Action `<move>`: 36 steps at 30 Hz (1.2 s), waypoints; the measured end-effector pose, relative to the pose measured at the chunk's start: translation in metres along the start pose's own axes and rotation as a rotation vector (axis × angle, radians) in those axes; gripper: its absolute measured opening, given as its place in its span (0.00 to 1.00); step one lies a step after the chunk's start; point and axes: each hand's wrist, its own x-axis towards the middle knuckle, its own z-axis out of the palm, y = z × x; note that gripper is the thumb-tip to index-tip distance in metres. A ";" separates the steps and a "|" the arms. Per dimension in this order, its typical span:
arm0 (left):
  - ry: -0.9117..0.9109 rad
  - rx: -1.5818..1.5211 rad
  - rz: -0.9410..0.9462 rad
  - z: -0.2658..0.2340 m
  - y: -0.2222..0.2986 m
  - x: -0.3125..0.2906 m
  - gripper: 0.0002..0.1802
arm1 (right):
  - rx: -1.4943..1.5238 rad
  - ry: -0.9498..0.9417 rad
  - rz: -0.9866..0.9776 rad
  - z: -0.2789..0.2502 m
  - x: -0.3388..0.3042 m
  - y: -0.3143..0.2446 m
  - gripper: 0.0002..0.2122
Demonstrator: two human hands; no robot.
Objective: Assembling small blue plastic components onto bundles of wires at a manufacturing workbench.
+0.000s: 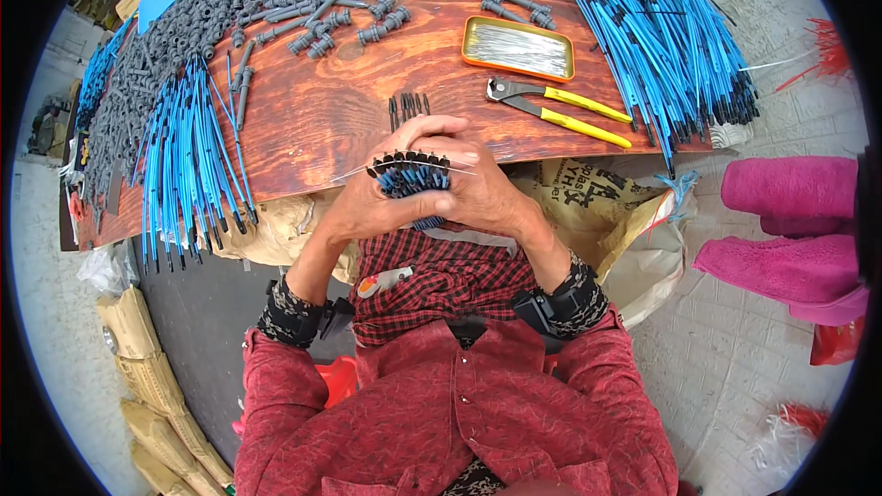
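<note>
A bundle of thin blue rods with black ends [410, 180] is held upright between my two hands, just off the near edge of the wooden table. My left hand [369, 206] wraps round its left side, thumb laid across the front. From the right, my right hand [489, 191] closes on the same bundle, its fingers overlapping those of the left. A thin wire [353, 172] runs crosswise along the row of black ends and sticks out on both sides. More black tips [408, 108] show beyond my fingers. My palms hide the bundle's middle.
On the table [322, 119] lie yellow-handled end-cutting pliers [588, 119] and an orange-rimmed tray [520, 71] of thin wires. Grey plastic fittings [207, 28] are heaped at the back left. Blue rods lie in piles at left [188, 156] and right [657, 32], overhanging the edge.
</note>
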 end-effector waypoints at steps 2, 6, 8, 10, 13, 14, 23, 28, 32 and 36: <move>0.060 -0.014 0.011 0.004 0.002 0.000 0.22 | -0.004 0.010 0.007 0.000 0.002 0.000 0.15; 0.060 -0.052 0.013 0.004 -0.002 -0.002 0.19 | -0.064 -0.019 -0.019 -0.002 0.004 0.002 0.14; 0.016 0.103 0.072 0.000 -0.005 0.000 0.18 | -0.113 -0.035 -0.061 -0.004 0.004 0.004 0.14; 0.019 0.089 0.066 0.001 -0.005 0.001 0.17 | -0.107 -0.018 -0.096 -0.004 0.002 0.004 0.15; 0.046 0.050 0.052 0.001 -0.007 0.000 0.16 | 0.012 0.012 -0.076 -0.006 0.000 0.001 0.17; 0.067 0.023 0.045 0.002 -0.008 -0.001 0.15 | 0.045 -0.033 -0.060 -0.010 -0.002 0.001 0.19; 0.120 0.053 0.091 0.004 -0.013 -0.005 0.12 | 0.023 -0.031 0.068 -0.049 -0.025 -0.012 0.14; 0.125 0.068 0.087 0.007 -0.009 -0.004 0.12 | -0.109 -0.075 0.087 -0.041 -0.019 -0.015 0.15; 0.131 0.067 0.051 0.007 -0.009 -0.004 0.13 | -0.121 -0.120 0.109 -0.043 -0.021 -0.012 0.15; 0.093 0.094 0.054 0.005 -0.012 -0.005 0.17 | -0.088 -0.072 0.105 -0.039 -0.021 -0.014 0.13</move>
